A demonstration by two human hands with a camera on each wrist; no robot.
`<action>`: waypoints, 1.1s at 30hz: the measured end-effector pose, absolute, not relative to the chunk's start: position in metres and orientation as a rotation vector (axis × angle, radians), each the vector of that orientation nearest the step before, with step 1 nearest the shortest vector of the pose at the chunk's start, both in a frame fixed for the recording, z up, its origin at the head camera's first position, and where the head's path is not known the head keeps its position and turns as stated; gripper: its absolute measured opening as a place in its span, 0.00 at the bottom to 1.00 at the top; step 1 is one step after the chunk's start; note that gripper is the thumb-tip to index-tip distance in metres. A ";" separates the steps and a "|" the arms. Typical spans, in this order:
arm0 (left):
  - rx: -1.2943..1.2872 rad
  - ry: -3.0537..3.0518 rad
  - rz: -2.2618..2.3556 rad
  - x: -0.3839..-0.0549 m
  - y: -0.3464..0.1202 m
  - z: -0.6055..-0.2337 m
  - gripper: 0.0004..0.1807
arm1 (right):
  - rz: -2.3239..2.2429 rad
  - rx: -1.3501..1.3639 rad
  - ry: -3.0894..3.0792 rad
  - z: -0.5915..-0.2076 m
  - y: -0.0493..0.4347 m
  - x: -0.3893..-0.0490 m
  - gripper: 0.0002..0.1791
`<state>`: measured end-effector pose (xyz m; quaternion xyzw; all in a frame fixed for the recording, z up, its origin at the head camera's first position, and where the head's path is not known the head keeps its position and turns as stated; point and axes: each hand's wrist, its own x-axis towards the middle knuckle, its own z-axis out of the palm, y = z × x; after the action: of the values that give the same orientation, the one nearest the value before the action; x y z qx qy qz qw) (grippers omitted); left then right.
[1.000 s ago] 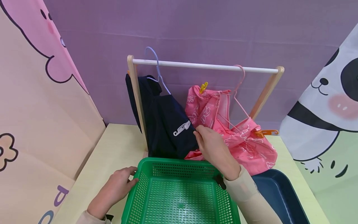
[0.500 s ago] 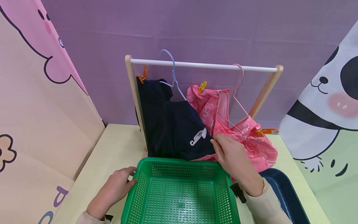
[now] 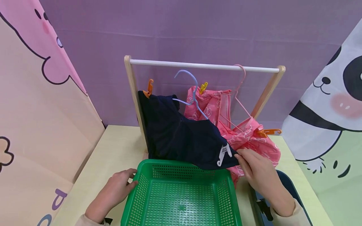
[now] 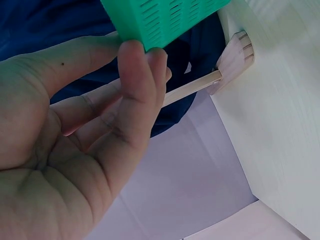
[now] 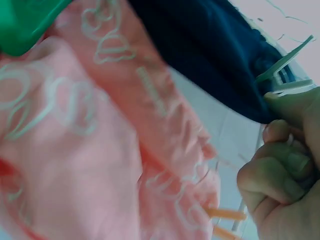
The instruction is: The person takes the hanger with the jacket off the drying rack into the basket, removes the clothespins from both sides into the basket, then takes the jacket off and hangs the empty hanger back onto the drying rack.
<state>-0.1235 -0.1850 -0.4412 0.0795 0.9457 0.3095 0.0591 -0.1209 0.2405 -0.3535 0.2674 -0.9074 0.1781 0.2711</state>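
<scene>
My right hand (image 3: 258, 169) pinches the lower right corner of a navy garment (image 3: 181, 135), close to a white clip (image 3: 224, 154). A lavender hanger (image 3: 193, 94) sits in the garment, its hook below the rail in the head view. At the garment's upper left is an orange clip (image 3: 149, 88). The garment drapes beside and in front of the rack's left post (image 3: 134, 94) and overhangs the back rim of a green basket (image 3: 181, 172). My left hand (image 3: 116, 190) holds that basket's left rim; the left wrist view has fingertips at the basket's corner (image 4: 160, 25).
A pink patterned garment (image 3: 263, 147) hangs from a pink hanger (image 3: 244, 94) on the white rail (image 3: 215, 66), with a yellow clip (image 3: 203, 88) and another orange clip (image 3: 268, 133). A dark blue tray (image 3: 292, 188) lies to the right, partly behind my right arm.
My right hand has moved right and toward me, drawing the navy garment along. The lavender hanger has shifted right and down, its hook dropping below the rail. The left hand stays at the basket.
</scene>
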 end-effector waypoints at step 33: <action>0.887 3.580 1.146 -0.165 -0.188 -0.327 0.23 | 0.491 0.878 -2.314 -0.372 0.283 -0.110 0.30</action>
<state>-0.1651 -0.1877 -0.3271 0.2149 0.8674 0.2777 -0.3525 -0.1095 0.2832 -0.3723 0.3314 -0.8737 0.1853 0.3042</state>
